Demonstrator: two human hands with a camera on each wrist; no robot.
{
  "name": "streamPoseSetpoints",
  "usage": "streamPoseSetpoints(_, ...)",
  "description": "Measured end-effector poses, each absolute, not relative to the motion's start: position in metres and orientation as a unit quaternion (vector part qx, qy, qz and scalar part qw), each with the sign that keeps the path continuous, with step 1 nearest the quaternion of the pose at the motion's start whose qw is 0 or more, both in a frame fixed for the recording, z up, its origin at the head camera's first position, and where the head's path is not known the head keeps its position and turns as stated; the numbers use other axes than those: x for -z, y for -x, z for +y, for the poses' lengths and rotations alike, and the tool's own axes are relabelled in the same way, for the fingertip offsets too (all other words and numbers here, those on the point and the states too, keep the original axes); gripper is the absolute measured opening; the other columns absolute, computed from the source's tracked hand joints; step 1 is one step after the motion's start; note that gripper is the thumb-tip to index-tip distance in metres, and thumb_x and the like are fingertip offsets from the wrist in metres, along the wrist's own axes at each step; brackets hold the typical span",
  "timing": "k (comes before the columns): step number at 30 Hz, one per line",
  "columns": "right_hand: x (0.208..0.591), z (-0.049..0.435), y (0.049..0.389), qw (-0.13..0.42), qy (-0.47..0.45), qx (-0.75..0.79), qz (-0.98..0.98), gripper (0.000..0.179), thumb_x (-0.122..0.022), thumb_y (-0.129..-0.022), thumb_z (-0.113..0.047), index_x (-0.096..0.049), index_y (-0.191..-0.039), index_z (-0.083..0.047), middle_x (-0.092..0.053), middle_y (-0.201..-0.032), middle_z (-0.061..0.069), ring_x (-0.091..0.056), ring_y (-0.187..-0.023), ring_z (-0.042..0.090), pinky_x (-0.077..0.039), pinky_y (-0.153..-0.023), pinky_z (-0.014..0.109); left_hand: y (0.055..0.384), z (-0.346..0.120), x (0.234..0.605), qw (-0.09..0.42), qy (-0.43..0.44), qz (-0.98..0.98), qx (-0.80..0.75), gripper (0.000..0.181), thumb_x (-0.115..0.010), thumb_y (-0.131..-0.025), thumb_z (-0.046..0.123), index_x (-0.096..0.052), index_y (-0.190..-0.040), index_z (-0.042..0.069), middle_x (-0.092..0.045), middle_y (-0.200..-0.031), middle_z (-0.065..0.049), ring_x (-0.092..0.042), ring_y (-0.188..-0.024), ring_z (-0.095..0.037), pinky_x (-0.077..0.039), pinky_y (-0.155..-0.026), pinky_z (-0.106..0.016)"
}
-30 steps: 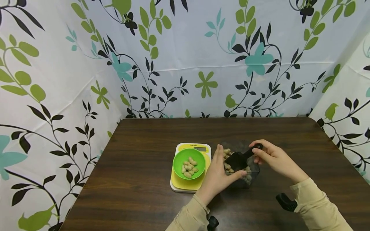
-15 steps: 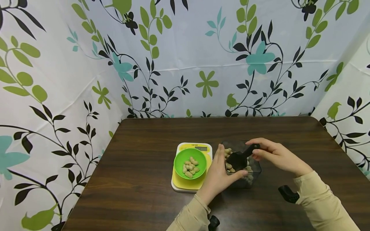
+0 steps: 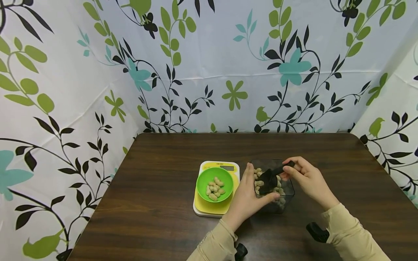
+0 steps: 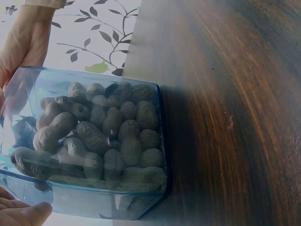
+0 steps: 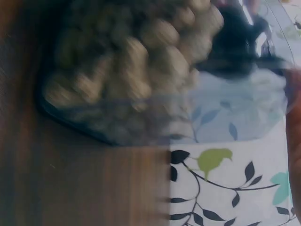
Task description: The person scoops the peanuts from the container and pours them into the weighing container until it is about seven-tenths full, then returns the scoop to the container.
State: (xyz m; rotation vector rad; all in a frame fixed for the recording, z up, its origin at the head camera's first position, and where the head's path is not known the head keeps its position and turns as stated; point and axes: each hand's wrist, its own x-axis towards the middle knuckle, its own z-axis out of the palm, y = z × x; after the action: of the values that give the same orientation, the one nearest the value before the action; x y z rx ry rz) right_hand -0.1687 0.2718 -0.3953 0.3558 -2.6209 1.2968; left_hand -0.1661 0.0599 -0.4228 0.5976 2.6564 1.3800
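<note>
A clear plastic box of peanuts in their shells stands on the table. My left hand rests against its left and near walls, fingers straight and thumb spread. Above the box, my right hand pinches the handle of a black scoop, whose head is down among the peanuts. How many peanuts the scoop holds cannot be seen. In the right wrist view the peanuts and the dark scoop are blurred. Left of the box, a green bowl with several peanuts sits on a kitchen scale.
The dark wooden table extends left and right of these things. Behind it hangs a white curtain printed with leaves and birds. The scale's small display faces up at its far edge, too small to read.
My right hand has tilted and shifted slightly, turning the scoop's head over in the peanuts so that more peanuts show around it. The left hand, box, bowl and scale stay in place.
</note>
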Motion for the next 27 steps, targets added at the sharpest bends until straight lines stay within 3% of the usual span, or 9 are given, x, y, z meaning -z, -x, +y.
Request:
streamPoseSetpoints(6,0.402,0.269,0.153,0.114,-0.098,-0.459,-0.875,0.021,-0.051,-0.096,-0.017,-0.051,-0.114,-0.005,-0.069,-0.081,-0.012,-0.066,-0.074,0.000,-0.049,-0.074,0.010,0.165,0.061,0.423,0.049,-0.197,0.867,-0.456,0.107,-0.063,-0.078,0.061,-0.001,-0.152,0.014,-0.004,-0.158,-0.003,-0.017,-0.144,-0.022,-0.030,-0.111,-0.046)
streamPoseSetpoints(10,0.400,0.266,0.145,0.123,-0.145,-0.443,-0.876,0.023,-0.053,-0.094,-0.009,-0.051,-0.117,-0.004,-0.066,-0.084,-0.007,-0.067,-0.077,-0.001,-0.052,-0.065,0.017,0.165,0.061,0.423,0.040,-0.195,0.870,-0.452,0.106,-0.063,-0.078,0.060,-0.002,-0.152,0.014,-0.005,-0.158,-0.003,-0.019,-0.144,-0.023,-0.032,-0.111,-0.045)
streamPoseSetpoints(15,0.399,0.266,0.140,0.141,-0.187,-0.414,-0.879,0.028,-0.053,-0.093,-0.002,-0.049,-0.121,-0.006,-0.064,-0.086,-0.001,-0.063,-0.077,-0.005,-0.044,-0.054,0.020,0.165,0.061,0.423,0.042,-0.194,0.871,-0.450,0.106,-0.063,-0.078,0.061,-0.002,-0.152,0.015,-0.004,-0.158,-0.003,-0.020,-0.144,-0.023,-0.032,-0.110,-0.045)
streamPoseSetpoints(20,0.401,0.266,0.138,0.163,-0.183,-0.415,-0.876,0.030,-0.052,-0.093,0.001,-0.050,-0.121,-0.006,-0.062,-0.081,-0.003,-0.060,-0.073,-0.003,-0.046,-0.060,0.016,0.166,0.061,0.423,0.039,-0.195,0.870,-0.451,0.106,-0.064,-0.078,0.060,-0.002,-0.152,0.015,-0.005,-0.158,-0.003,-0.019,-0.144,-0.022,-0.032,-0.111,-0.045)
streamPoseSetpoints(27,0.403,0.263,0.141,0.146,-0.136,-0.442,-0.875,0.027,-0.051,-0.095,-0.006,-0.051,-0.122,-0.005,-0.055,-0.069,-0.001,-0.063,-0.076,-0.002,-0.051,-0.065,0.018,0.166,0.059,0.423,0.051,-0.192,0.868,-0.454,0.106,-0.062,-0.078,0.063,0.001,-0.152,0.018,-0.004,-0.158,0.000,-0.019,-0.144,-0.022,-0.031,-0.111,-0.046)
